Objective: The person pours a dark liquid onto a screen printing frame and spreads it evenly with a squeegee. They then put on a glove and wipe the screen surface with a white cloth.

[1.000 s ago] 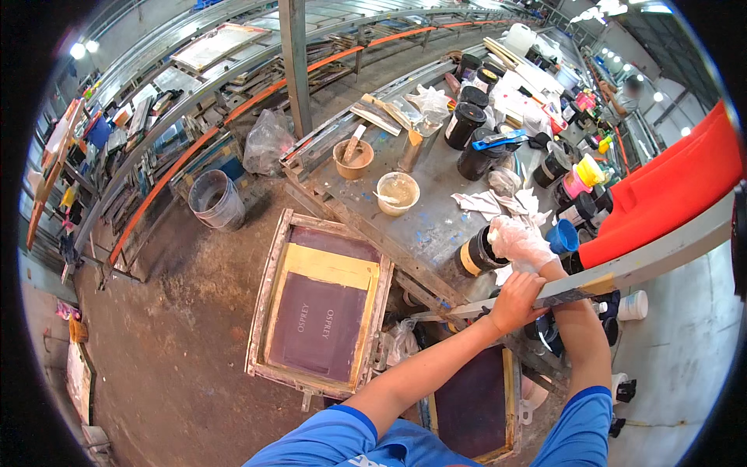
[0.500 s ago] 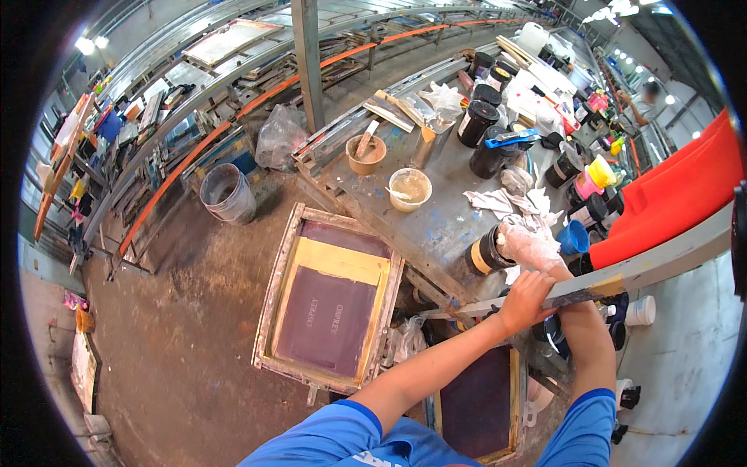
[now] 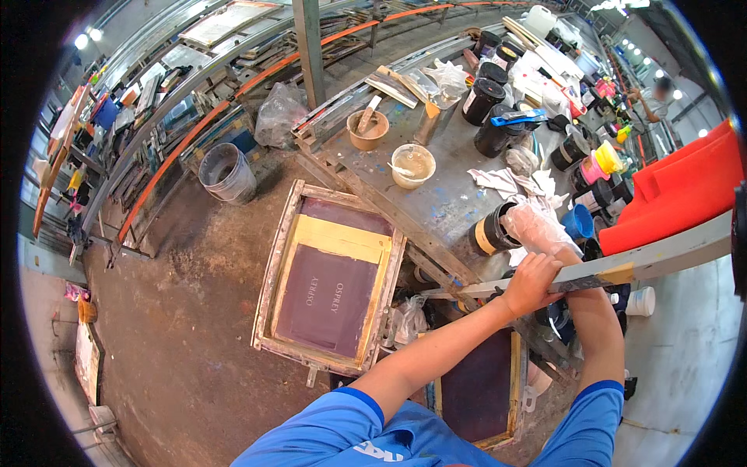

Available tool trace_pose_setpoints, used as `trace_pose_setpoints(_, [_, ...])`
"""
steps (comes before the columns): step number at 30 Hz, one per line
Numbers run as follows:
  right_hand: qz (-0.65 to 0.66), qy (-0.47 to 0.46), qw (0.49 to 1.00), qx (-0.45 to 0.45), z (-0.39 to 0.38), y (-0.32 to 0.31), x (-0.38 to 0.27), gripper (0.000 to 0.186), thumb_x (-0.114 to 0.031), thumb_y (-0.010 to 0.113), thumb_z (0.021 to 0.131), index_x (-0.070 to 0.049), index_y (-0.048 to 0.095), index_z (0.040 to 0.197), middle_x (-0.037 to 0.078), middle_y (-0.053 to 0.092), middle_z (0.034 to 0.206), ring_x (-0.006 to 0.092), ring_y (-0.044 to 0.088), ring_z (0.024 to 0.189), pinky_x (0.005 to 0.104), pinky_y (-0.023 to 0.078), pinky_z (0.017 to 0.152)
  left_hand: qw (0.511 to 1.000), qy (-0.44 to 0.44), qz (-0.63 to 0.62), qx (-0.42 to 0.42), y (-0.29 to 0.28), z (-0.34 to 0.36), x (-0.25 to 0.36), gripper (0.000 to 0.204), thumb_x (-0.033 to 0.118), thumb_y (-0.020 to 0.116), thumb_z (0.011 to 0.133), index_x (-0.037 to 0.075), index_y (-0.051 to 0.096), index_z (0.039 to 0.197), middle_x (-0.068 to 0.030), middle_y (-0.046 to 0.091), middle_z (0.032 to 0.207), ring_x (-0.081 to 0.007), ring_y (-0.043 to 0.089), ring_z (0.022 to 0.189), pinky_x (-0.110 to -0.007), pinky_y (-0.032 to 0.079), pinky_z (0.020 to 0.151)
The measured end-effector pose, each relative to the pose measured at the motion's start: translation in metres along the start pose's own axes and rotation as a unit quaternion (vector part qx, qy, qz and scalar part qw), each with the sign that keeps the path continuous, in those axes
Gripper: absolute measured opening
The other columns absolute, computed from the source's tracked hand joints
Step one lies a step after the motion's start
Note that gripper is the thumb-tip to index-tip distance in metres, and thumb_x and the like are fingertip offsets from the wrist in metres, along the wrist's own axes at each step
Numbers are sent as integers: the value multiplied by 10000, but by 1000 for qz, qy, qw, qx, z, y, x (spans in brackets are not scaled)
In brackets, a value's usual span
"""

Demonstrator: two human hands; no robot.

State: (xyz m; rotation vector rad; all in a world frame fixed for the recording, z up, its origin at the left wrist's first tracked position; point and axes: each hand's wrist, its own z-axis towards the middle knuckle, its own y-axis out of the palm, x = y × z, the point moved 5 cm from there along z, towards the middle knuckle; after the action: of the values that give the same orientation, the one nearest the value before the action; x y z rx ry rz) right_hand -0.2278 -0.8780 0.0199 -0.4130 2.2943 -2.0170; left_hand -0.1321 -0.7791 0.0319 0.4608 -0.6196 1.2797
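Out across a cluttered workshop, a brown, stained floor (image 3: pixel 171 327) runs up to a long grey metal table (image 3: pixel 447 214) crowded with containers. Low beside it leans a wooden-framed screen with purple mesh (image 3: pixel 327 261).

And here's the action, at the table's near edge! The right hand (image 3: pixel 538 226), wrapped in crinkled translucent plastic, is right at the mouth of a black cylindrical jar with a beige band (image 3: pixel 489 233), which tilts on the tabletop. Whether its fingers grip the rim or dip inside, I cannot tell; the plastic hides them. The left hand (image 3: pixel 534 282), bare, curls its fingers around a slanting grey metal rail (image 3: pixel 661 253), right beside the right forearm.

So how far along are we? The jar appears open, no lid on the part we can see, so that much looks done. Close by, a round white tub of pale paste (image 3: pixel 412 166) stands uncovered, and a tan tub (image 3: pixel 368 130) has a flat stick (image 3: pixel 369 111) in it. The work at the jar looks midway, with the hand not yet clear of it; how much is left, these views don't reveal.
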Motion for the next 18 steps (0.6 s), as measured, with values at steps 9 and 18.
trace_pose_setpoints(9, [-29,-25,999,-6,-13,-15,-2,215,-284,576,939,-87,659,953,136,655,815,324,647,739,466,502,676,1000,9,21,-10,9,-3,0,590,216,854,561,54,569,1051,-151,582,976,-361,564,888,-457,448,790])
trace_pose_setpoints(18, [-55,-67,996,-29,-6,-19,-8,224,-296,585,936,-85,662,946,134,646,800,317,645,730,464,501,677,999,21,28,21,0,1,-2,600,242,867,562,71,576,1058,-111,594,920,-329,578,833,-432,450,764])
